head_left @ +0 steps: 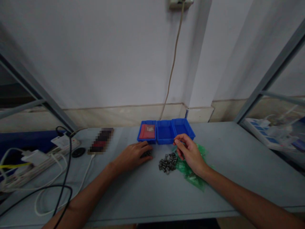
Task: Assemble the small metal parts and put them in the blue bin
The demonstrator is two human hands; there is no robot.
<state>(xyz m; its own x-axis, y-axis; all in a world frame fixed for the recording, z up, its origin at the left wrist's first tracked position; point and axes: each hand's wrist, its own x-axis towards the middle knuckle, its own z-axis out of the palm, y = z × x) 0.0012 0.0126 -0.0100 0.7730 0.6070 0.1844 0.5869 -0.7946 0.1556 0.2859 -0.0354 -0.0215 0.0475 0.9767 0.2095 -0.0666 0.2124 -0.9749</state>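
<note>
My left hand (138, 153) rests on the table, palm down, thumb and fingers apart around a small cluster of dark metal pieces (147, 153), partly hidden under it. A loose heap of small shiny metal parts (167, 163), too small to name surely, lies between my hands. Raised over a crumpled green plastic bag (195, 181), my right hand (188, 152) has thumb and forefinger pinched together. Whatever sits in that pinch is too small to make out. Just beyond stand three blue bins: the left bin (138, 137) holds a red-edged clear bag (147, 131); beside it are the middle bin (166, 131) and right bin (183, 128).
At the left are a power strip (19, 181) with plugs, a black cable (64, 178), a white cable (87, 173), a round black disc (78, 152) and a pixelated object (101, 141). Metal frame posts (252, 103) flank the table (228, 165); a wall stands behind.
</note>
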